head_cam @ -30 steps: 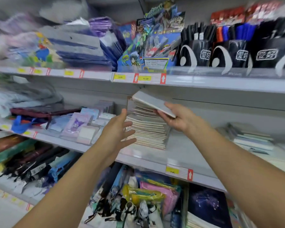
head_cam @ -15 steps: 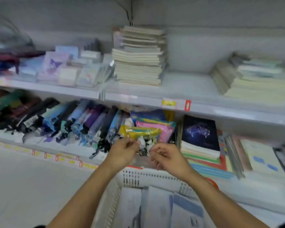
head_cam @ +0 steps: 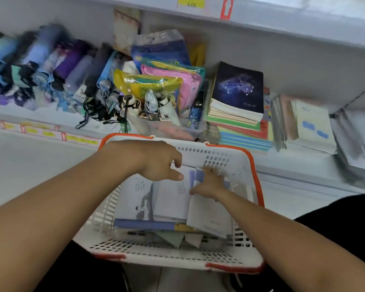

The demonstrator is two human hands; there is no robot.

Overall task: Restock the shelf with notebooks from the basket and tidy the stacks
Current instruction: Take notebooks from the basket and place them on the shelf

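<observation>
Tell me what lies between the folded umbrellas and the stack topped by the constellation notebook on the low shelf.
In the head view, colourful plastic pouches lie between the folded umbrellas and the constellation notebook.

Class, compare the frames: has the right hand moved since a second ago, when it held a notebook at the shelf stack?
Yes. The right hand has come down from the shelf into the white basket, onto the notebooks there.

Just one view here, a wide-angle head cam looking steeply down and forward. It sits close over the white basket point(head_cam: 238, 165), arms reaching in from the bottom corners, and faces the lower shelf point(head_cam: 282, 163) right behind. Edges bend and blur a bit.
</observation>
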